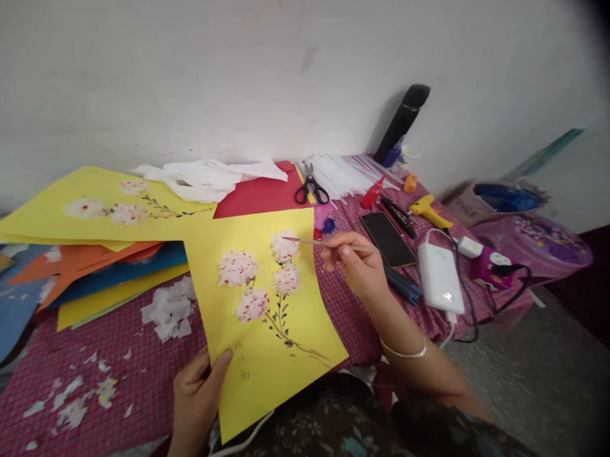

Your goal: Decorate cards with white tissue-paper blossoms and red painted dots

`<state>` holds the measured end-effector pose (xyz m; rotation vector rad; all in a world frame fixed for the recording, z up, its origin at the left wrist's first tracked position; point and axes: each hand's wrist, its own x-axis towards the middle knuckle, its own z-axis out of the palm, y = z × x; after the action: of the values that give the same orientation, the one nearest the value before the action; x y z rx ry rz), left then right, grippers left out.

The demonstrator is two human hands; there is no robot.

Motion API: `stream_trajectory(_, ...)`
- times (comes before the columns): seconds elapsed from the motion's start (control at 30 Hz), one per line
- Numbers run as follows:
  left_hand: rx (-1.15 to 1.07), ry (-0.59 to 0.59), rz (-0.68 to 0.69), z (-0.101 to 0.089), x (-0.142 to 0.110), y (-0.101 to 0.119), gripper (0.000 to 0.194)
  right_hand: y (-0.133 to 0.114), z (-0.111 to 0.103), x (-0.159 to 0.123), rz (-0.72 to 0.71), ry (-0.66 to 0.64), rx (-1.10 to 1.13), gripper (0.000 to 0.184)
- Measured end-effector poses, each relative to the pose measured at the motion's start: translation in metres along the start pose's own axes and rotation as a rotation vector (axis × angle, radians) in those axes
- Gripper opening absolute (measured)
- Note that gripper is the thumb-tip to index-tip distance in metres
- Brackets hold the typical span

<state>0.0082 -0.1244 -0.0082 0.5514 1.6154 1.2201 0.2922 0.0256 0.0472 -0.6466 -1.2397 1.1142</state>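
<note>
A checked tablecloth (115, 382) spreads beneath and to both sides of the two grips. Over its near edge, a yellow sheet (301, 322) is tilted, running up and rightward from the left grip and reaching just left of the right one. The right forearm (414, 364) comes in from the lower right, slanting up and leftward to a bent wrist. At its end the right hand (355, 260) hangs beside the sheet's right edge, fingers curled inward, thumb and fingers pinching a thin brush. The left hand (196, 385) comes up from below at the sheet's lower left edge, thumb laid flat on top and fingers partly hidden behind, clamping the paper between them. A dark phone (388, 239) lies just right of the right grip. Left of that grip is the topmost blossom (284, 248), with the thin brush (308, 241) pointing leftward over it; whether the tip touches, I cannot tell. A bangle (403, 355) circles the right forearm below the grip.
</note>
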Motion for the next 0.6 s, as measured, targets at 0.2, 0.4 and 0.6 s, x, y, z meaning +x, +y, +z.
stream_trajectory(0.2,-0.009,0.168,-0.026,0.002,-0.002,0.005,0.043,-0.003,-0.023,0.017,-0.121,0.285,-0.05,0.019)
stream_trajectory(0.4,-0.056,0.285,0.007,0.015,-0.012,0.017,0.035,0.021,-0.066,0.032,-0.033,0.376,-0.427,0.032)
stream_trajectory(0.6,-0.056,0.28,-0.021,0.016,-0.014,0.017,0.041,0.037,-0.067,0.034,0.066,0.315,-0.558,0.031)
